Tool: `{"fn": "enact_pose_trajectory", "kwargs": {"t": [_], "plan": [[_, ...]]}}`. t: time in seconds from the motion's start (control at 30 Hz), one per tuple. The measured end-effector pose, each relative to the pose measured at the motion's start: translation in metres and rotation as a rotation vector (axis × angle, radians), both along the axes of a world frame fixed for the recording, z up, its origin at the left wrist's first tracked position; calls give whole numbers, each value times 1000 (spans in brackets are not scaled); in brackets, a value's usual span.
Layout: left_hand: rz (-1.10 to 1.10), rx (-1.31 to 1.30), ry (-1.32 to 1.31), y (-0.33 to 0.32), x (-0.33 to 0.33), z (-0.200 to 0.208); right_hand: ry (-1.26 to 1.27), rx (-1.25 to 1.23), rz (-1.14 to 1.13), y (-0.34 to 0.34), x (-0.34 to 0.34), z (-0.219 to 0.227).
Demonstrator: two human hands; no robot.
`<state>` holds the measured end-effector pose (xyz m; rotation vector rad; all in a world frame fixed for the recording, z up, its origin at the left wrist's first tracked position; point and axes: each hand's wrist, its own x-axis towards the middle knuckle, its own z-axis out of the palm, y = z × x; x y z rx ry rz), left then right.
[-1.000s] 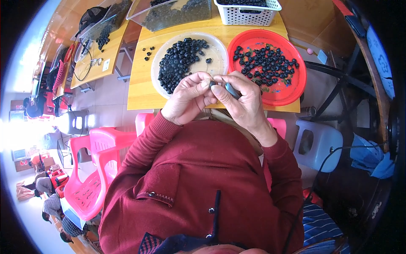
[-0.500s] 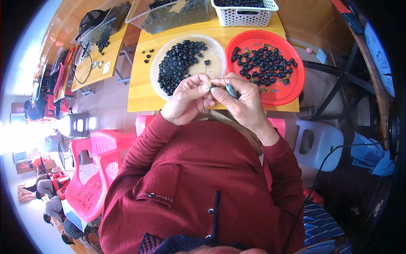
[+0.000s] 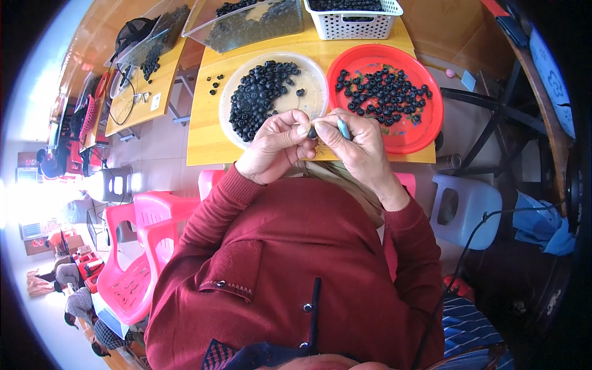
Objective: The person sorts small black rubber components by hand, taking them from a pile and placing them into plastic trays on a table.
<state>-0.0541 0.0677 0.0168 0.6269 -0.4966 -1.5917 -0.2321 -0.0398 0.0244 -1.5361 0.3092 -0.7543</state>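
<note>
Above the table's near edge, my two hands meet at the fingertips. My left hand (image 3: 274, 147) pinches a small dark round bead-like piece (image 3: 312, 132) between thumb and fingers. My right hand (image 3: 364, 151) is closed around a slim tool with a light blue-grey handle (image 3: 344, 128); its tip is hidden by the fingers near the piece. Just beyond my left hand lies a round whitish tray (image 3: 313, 83) with many similar dark pieces heaped on its left side. To its right, a round red tray (image 3: 425, 129) holds more of them, spread among small coloured bits.
A clear plastic bin (image 3: 246, 31) and a white perforated basket (image 3: 357, 29), both with dark pieces, stand at the back of the yellow table (image 3: 200, 132). Pink chairs (image 3: 139, 259) are at my left, a pale blue stool (image 3: 465, 209) at my right. Several people sit far left.
The dark piece at my fingertips now shows more plainly, and the tool's handle has turned and shifted slightly right. Both hands stay together in nearly the same place.
</note>
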Motion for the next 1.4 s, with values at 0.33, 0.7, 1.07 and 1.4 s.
{"fn": "enact_pose_trajectory", "kwargs": {"t": [0.33, 0.7, 1.07, 1.4], "plan": [[74, 79, -162, -4, 0, 7, 53, -317, -141, 0, 0, 0], [351, -193, -2155, -60, 45, -7, 291, -407, -611, -35, -18, -6], [52, -270, -2242, -69, 55, -13, 266, -342, -528, -29, -17, -7], [85, -26, -1305, -30, 51, -11, 269, -194, -405, -21, -13, -13]]}}
